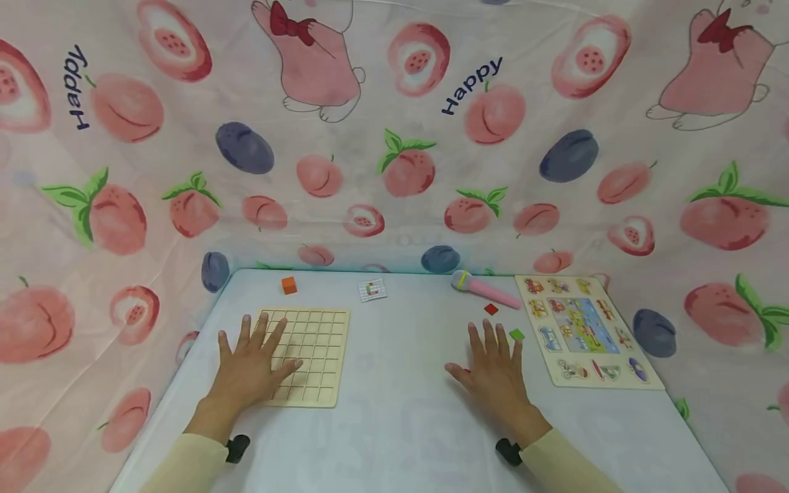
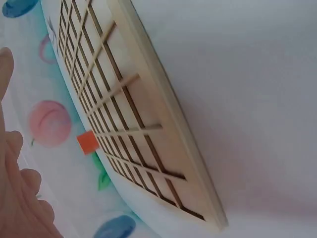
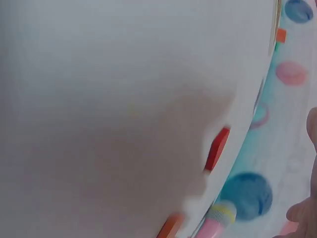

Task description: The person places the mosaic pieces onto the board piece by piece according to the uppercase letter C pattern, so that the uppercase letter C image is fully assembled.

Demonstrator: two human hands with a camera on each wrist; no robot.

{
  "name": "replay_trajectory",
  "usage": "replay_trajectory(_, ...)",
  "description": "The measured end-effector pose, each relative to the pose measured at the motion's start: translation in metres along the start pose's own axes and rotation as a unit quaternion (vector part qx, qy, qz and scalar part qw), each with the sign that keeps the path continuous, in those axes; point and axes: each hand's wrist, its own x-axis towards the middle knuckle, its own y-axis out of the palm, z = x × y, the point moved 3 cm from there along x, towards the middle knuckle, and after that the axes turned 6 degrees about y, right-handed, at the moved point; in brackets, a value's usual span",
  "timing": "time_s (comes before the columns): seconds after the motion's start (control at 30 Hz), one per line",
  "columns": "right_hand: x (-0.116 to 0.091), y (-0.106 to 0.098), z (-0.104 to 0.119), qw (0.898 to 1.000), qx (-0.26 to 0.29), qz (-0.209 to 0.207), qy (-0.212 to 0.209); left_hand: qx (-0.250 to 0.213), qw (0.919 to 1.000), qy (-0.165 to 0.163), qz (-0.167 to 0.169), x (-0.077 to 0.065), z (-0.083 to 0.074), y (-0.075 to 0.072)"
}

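Note:
My left hand (image 1: 246, 370) is spread with straight fingers over the left part of a pale wooden grid board (image 1: 323, 349); whether it touches the board cannot be told. The left wrist view shows the board's thick edge (image 2: 173, 109) close up, with the fingers at the far left. Fingers spread, my right hand (image 1: 496, 376) is over the white table beside a green tile (image 1: 516, 334). A red tile (image 1: 491, 309) lies beyond its fingertips. Small red and yellow bits peek out around that hand, mostly hidden. Neither hand holds anything.
Behind the board sits an orange cube (image 1: 289, 285), with a small card (image 1: 372, 290) showing a coloured block pattern to its right. A pink toy microphone (image 1: 487, 289) lies at the back. At the right is a wooden picture puzzle board (image 1: 592, 373). Fruit-print cloth (image 1: 345, 226) hangs behind.

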Motion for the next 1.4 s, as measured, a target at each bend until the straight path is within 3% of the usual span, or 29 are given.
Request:
replay_trajectory(0.2, 0.007, 0.017, 0.052, 0.998, -0.004, 0.01, -0.066, -0.027, 0.9995, -0.017, 0.005, -0.015, 0.031, -0.001)
replay_trajectory(0.4, 0.007, 0.039, 0.117, 0.99, 0.002, 0.076, -0.117, -0.015, 0.9994, -0.028, 0.015, -0.028, 0.062, 0.011)
replay_trajectory(0.63, -0.006, 0.065, 0.178, 0.971, -0.051, 0.157, -0.173, -0.059, 0.9954, -0.026, 0.071, -0.033, 0.077, 0.025)
replay_trajectory(0.83, -0.018, 0.072, 0.207, 0.951, -0.052, 0.208, -0.222, -0.116, 0.9848, -0.03, 0.125, -0.034, 0.082, 0.032)
replay_trajectory(0.93, -0.019, 0.071, 0.205, 0.949, -0.06, 0.22, -0.215, -0.13, 0.9821, -0.023, 0.135, -0.032, 0.075, 0.035)
replay_trajectory(1.03, -0.019, 0.066, 0.19, 0.953, -0.056, 0.227, -0.194, -0.126, 0.9821, -0.007, 0.14, -0.029, 0.058, 0.04)
replay_trajectory(1.4, -0.033, 0.038, 0.094, 0.969, -0.01, 0.198, -0.144, -0.096, 0.9829, 0.05, 0.149, -0.01, -0.035, 0.054)
